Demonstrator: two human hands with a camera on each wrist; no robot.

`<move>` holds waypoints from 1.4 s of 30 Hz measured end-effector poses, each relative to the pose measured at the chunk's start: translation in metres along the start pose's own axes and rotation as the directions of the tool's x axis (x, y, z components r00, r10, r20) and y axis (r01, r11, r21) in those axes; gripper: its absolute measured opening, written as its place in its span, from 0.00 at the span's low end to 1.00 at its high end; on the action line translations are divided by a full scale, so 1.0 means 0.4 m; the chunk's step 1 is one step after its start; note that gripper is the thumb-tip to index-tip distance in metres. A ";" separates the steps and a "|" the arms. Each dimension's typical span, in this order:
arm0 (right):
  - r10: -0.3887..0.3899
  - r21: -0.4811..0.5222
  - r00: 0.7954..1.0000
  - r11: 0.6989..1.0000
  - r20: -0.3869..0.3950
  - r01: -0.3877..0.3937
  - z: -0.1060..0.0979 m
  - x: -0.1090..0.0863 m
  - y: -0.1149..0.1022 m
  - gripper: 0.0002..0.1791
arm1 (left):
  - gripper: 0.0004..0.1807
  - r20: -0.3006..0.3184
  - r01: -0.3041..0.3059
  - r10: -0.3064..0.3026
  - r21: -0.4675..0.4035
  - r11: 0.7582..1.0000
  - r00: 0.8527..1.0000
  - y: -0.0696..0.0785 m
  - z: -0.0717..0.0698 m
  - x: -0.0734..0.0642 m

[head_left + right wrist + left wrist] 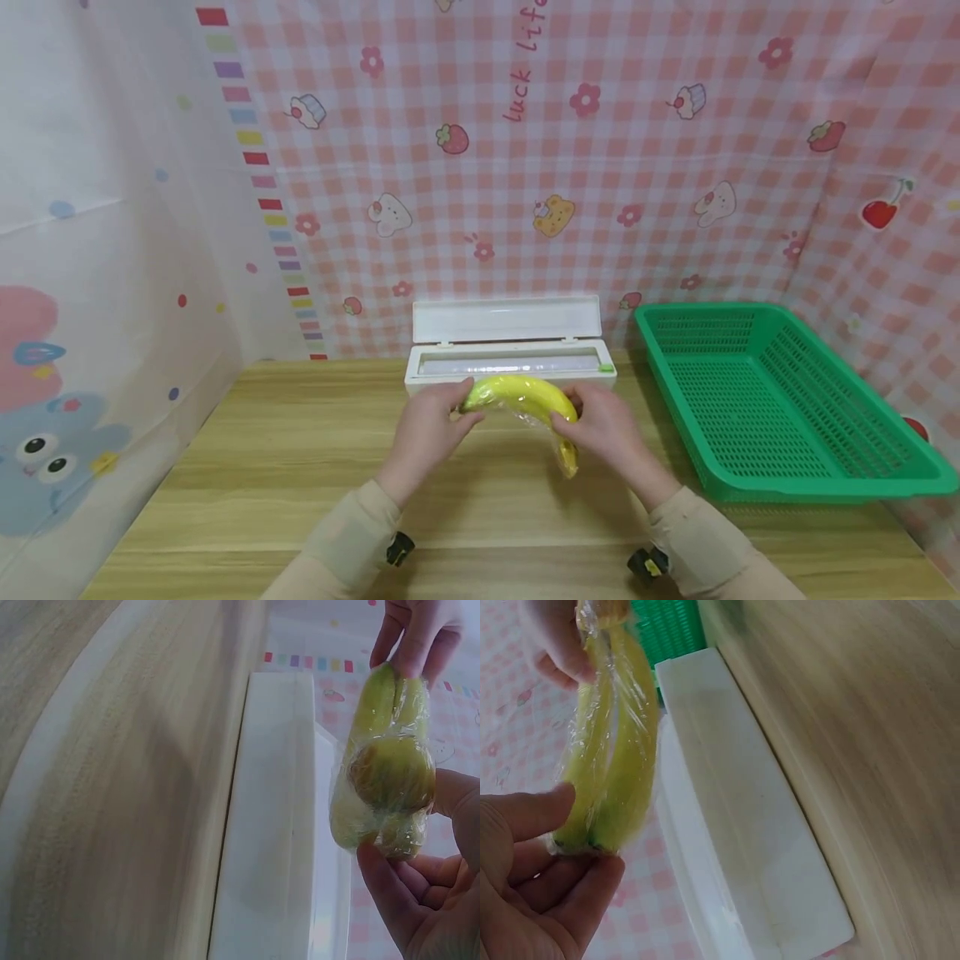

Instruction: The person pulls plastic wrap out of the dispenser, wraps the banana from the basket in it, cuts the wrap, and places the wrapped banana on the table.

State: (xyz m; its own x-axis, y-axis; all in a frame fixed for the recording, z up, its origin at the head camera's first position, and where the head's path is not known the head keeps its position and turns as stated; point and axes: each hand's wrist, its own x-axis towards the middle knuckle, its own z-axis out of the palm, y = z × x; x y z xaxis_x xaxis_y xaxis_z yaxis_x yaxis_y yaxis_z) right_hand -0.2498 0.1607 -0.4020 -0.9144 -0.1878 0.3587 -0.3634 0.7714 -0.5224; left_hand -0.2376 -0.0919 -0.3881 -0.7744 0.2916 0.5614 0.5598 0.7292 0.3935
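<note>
Bananas (525, 390) wrapped in clear plastic film are held up between both hands above the table, in front of a white dispenser. Two lie side by side in the left wrist view, where the wrapped bananas (634, 742) have greenish tips. My left hand (427, 427) pinches those tips between thumb and fingers. At the other end, my right hand (607, 423) grips near the stem, which hangs down below the fingers. The film (394, 742) clings in shiny wrinkles around the browned stem end in the right wrist view.
The white cling film dispenser (420, 382) stands at the table's back with its lid (506, 318) raised; a film roll and a small green slider (605, 367) show inside. A green plastic basket (675, 408) stands on the right. Patterned cloth surrounds the wooden table (285, 467).
</note>
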 end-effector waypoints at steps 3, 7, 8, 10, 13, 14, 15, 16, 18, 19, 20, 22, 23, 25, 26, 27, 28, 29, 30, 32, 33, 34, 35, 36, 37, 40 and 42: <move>-0.012 -0.022 1.000 1.000 0.015 0.013 -0.001 0.003 -0.009 0.13 | 0.23 -0.009 0.001 -0.001 0.046 0.999 1.000 -0.002 0.005 -0.003; -0.030 -0.035 0.999 0.999 0.032 0.031 0.001 0.006 -0.017 0.11 | 0.21 -0.003 0.003 -0.003 0.084 0.996 1.000 -0.006 0.011 -0.009; -0.034 -0.038 0.999 0.999 0.037 0.035 0.002 0.007 -0.017 0.10 | 0.21 0.002 0.003 -0.003 0.093 0.996 1.000 -0.006 0.013 -0.011; -0.038 -0.051 0.998 0.998 0.047 0.041 0.006 0.007 -0.017 0.10 | 0.15 0.027 0.003 -0.006 0.105 0.994 1.000 -0.006 0.016 -0.014; -0.046 -0.065 0.997 0.997 0.065 0.051 0.015 0.005 -0.013 0.10 | 0.10 0.065 0.006 -0.015 0.137 0.991 0.998 -0.007 0.023 -0.022; -0.050 -0.070 0.996 0.996 0.070 0.055 0.018 0.005 -0.012 0.10 | 0.10 0.079 0.007 -0.019 0.149 0.989 0.997 -0.008 0.026 -0.025; -0.051 -0.074 0.996 0.996 0.080 0.057 0.022 0.004 -0.010 0.11 | 0.10 0.097 0.010 -0.025 0.160 0.987 0.995 -0.009 0.030 -0.029; -0.052 -0.074 0.995 0.996 0.089 0.059 0.027 0.003 -0.008 0.11 | 0.13 0.109 0.014 -0.033 0.167 0.986 0.993 -0.010 0.033 -0.032; -0.051 -0.077 0.993 0.995 0.107 0.059 0.038 0.002 -0.005 0.11 | 0.16 0.135 0.012 -0.036 0.181 0.983 0.990 -0.011 0.039 -0.040; -0.049 -0.080 0.992 0.995 0.116 0.059 0.044 0.001 -0.003 0.11 | 0.20 0.142 0.010 -0.037 0.185 0.983 0.989 -0.012 0.042 -0.044; -0.046 -0.082 0.991 0.995 0.126 0.056 0.049 0.000 -0.001 0.12 | 0.19 0.153 0.009 -0.038 0.189 0.982 0.988 -0.012 0.045 -0.047; -0.045 -0.083 0.989 0.995 0.144 0.058 0.058 -0.001 0.002 0.12 | 0.17 0.178 0.022 -0.056 0.184 0.983 0.982 -0.013 0.049 -0.052; -0.045 -0.079 0.987 0.995 0.154 0.058 0.061 -0.002 0.002 0.13 | 0.15 0.186 0.025 -0.060 0.184 0.983 0.981 -0.013 0.051 -0.055; -0.050 -0.070 0.983 0.996 0.176 0.063 0.066 -0.004 0.002 0.13 | 0.12 0.213 0.048 -0.085 0.174 0.984 0.973 -0.014 0.056 -0.059; -0.051 -0.067 0.981 0.996 0.189 0.065 0.068 -0.005 0.002 0.13 | 0.12 0.229 0.058 -0.096 0.170 0.984 0.969 -0.015 0.058 -0.060; -0.054 -0.062 0.978 0.996 0.201 0.067 0.069 -0.005 0.002 0.13 | 0.13 0.245 0.071 -0.110 0.165 0.984 0.963 -0.016 0.060 -0.062; -0.057 -0.060 0.976 0.996 0.212 0.071 0.070 -0.007 0.002 0.13 | 0.13 0.262 0.081 -0.120 0.155 0.985 0.957 -0.017 0.063 -0.063; -0.057 -0.057 0.973 0.996 0.225 0.072 0.071 -0.008 0.002 0.13 | 0.14 0.278 0.090 -0.129 0.151 0.984 0.952 -0.018 0.066 -0.065; -0.060 -0.059 0.970 0.995 0.235 0.076 0.072 -0.009 0.003 0.13 | 0.14 0.295 0.101 -0.140 0.143 0.985 0.945 -0.020 0.069 -0.066; -0.061 -0.062 0.965 0.995 0.254 0.079 0.074 -0.011 0.005 0.14 | 0.15 0.319 0.111 -0.148 0.129 0.985 0.936 -0.022 0.073 -0.068; -0.059 -0.061 0.963 0.995 0.263 0.078 0.075 -0.012 0.006 0.14 | 0.15 0.331 0.116 -0.151 0.124 0.985 0.932 -0.022 0.074 -0.068; -0.060 -0.063 0.961 0.995 0.270 0.080 0.076 -0.013 0.007 0.14 | 0.15 0.338 0.114 -0.149 0.120 0.986 0.929 -0.023 0.075 -0.069; -0.059 -0.063 0.959 0.995 0.278 0.080 0.077 -0.014 0.007 0.14 | 0.15 0.344 0.111 -0.146 0.119 0.987 0.927 -0.022 0.075 -0.069; -0.057 -0.062 0.957 0.995 0.285 0.078 0.077 -0.015 0.008 0.14 | 0.15 0.348 0.107 -0.143 0.118 0.987 0.926 -0.021 0.075 -0.069; -0.058 -0.061 0.955 0.995 0.290 0.079 0.079 -0.015 0.009 0.14 | 0.15 0.355 0.105 -0.141 0.119 0.987 0.924 -0.020 0.074 -0.070; -0.061 -0.061 0.952 0.995 0.300 0.084 0.080 -0.017 0.011 0.14 | 0.14 0.366 0.098 -0.138 0.125 0.987 0.920 -0.017 0.071 -0.070; -0.067 -0.061 0.951 0.994 0.301 0.089 0.081 -0.018 0.012 0.13 | 0.14 0.372 0.097 -0.139 0.129 0.987 0.918 -0.015 0.070 -0.070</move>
State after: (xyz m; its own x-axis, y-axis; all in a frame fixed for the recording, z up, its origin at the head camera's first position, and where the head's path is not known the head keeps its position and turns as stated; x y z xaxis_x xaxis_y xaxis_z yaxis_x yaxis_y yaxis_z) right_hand -0.2509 0.1460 -0.4320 -0.8993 -0.4133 0.1429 -0.4318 0.7874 -0.4400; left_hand -0.2273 -0.0872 -0.4266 -0.8983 0.3965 0.1893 0.4390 0.8280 0.3489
